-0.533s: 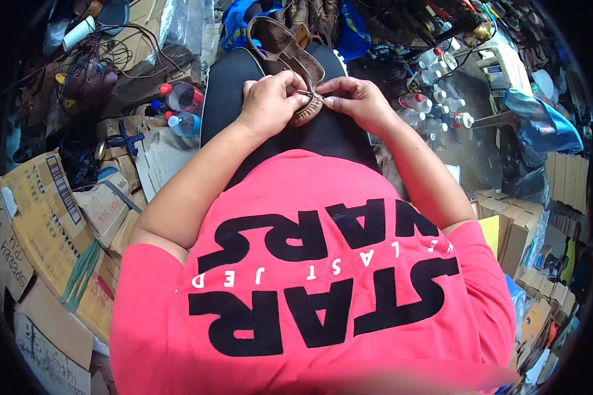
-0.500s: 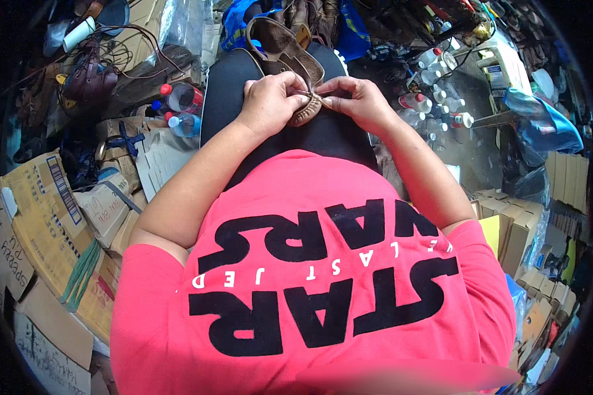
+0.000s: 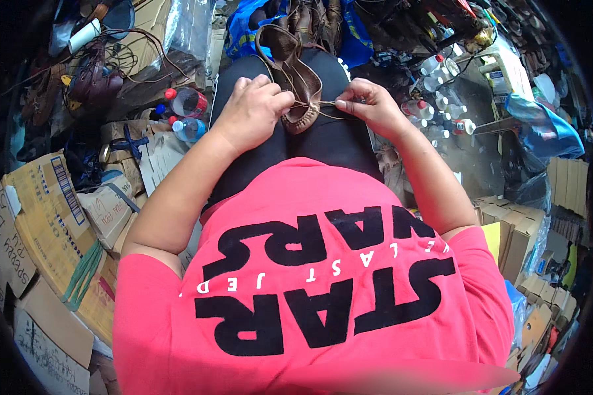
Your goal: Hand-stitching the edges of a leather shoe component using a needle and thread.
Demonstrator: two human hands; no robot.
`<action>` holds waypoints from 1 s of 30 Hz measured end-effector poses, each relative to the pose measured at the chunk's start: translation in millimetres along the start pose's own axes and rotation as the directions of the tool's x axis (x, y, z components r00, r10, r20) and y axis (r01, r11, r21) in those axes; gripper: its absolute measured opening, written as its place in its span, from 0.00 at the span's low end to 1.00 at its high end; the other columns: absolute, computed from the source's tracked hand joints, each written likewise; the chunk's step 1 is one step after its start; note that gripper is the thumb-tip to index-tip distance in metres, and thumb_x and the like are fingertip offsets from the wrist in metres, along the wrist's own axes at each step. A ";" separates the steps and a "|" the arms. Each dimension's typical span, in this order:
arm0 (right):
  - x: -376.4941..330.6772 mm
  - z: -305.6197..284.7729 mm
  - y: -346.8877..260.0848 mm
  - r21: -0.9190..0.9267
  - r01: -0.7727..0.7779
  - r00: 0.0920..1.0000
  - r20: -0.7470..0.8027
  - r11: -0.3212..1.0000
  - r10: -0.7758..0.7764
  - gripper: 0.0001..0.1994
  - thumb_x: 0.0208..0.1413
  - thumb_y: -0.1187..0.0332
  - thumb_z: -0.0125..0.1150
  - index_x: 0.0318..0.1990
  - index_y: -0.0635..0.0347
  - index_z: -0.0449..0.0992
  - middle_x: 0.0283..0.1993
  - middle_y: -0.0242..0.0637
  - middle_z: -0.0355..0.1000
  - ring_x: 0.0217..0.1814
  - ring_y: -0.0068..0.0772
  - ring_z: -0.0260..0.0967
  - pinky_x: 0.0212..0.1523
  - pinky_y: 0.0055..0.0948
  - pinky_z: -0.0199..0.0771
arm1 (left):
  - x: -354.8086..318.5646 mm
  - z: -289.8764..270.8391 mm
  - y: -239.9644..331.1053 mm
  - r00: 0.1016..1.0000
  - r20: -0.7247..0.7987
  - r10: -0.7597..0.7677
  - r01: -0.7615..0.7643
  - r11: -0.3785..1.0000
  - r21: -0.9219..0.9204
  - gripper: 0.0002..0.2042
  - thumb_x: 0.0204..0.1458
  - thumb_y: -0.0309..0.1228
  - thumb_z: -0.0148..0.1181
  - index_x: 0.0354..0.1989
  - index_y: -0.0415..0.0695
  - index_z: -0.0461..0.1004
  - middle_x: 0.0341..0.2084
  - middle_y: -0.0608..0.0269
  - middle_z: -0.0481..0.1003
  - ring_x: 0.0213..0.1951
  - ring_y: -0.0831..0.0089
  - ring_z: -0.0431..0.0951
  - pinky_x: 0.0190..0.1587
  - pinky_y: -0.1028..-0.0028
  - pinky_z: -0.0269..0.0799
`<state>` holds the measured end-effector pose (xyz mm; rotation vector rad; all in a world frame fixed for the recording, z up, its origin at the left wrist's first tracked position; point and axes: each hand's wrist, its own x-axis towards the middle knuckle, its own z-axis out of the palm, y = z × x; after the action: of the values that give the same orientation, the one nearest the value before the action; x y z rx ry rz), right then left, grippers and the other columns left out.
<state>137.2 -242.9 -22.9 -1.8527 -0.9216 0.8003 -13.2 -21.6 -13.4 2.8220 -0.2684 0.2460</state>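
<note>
A brown leather moccasin-style shoe (image 3: 302,122) lies over my black-clad lap (image 3: 336,141), its gathered toe pointing toward me and its open heel end away. Thin light-coloured thread (image 3: 327,104) stretches out on both sides of the toe seam. To the left of the shoe, my left hand (image 3: 252,113) is closed in a fist, with thread running into it. On the other side, my right hand (image 3: 373,107) pinches the thread between thumb and finger, a short way from the shoe. Any needle is too small to make out.
Beyond my knees a blue bag (image 3: 357,41) holds more brown leather shoes (image 3: 310,26). Plastic bottles (image 3: 190,129) stand at the left, and more bottles (image 3: 416,108) at the right. Cardboard boxes (image 3: 49,210) are piled at the left, with boxes (image 3: 517,230) at the right too.
Both hands have moved apart from the shoe's toe, the left one leftward and the right one rightward. The thread now shows stretched between the toe and the hands.
</note>
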 end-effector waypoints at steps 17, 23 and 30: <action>30.3 -44.9 8.2 -0.699 0.027 0.970 -0.155 0.715 -0.188 0.07 0.49 0.65 0.64 0.34 0.55 0.77 0.45 0.40 0.70 0.48 0.44 0.69 0.46 0.37 0.71 | 36.5 9.6 17.0 0.993 0.117 -0.009 0.029 0.985 -0.167 0.05 0.52 0.28 0.51 0.33 0.42 0.71 0.25 0.50 0.74 0.35 0.52 0.75 0.39 0.57 0.68; 12.8 -26.2 -53.8 -0.761 0.347 0.924 0.176 0.548 -0.341 0.08 0.51 0.61 0.60 0.34 0.52 0.78 0.36 0.34 0.73 0.44 0.38 0.70 0.48 0.37 0.65 | 23.6 12.9 11.9 0.993 0.096 -0.065 0.080 0.984 -0.159 0.04 0.53 0.30 0.51 0.35 0.48 0.71 0.25 0.59 0.75 0.34 0.58 0.76 0.38 0.60 0.65; 23.2 -0.6 -46.0 -0.804 0.472 0.880 0.403 0.362 -0.251 0.07 0.50 0.67 0.55 0.37 0.47 0.74 0.28 0.30 0.73 0.39 0.35 0.72 0.44 0.36 0.63 | 19.0 2.6 5.4 0.989 0.145 -0.003 0.024 0.990 -0.141 0.06 0.51 0.27 0.51 0.36 0.49 0.71 0.26 0.63 0.74 0.35 0.63 0.75 0.40 0.62 0.62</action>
<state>137.3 -208.5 15.6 -2.2732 -2.1404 0.1619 4.4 -30.4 -10.6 2.7024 -0.2859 0.0175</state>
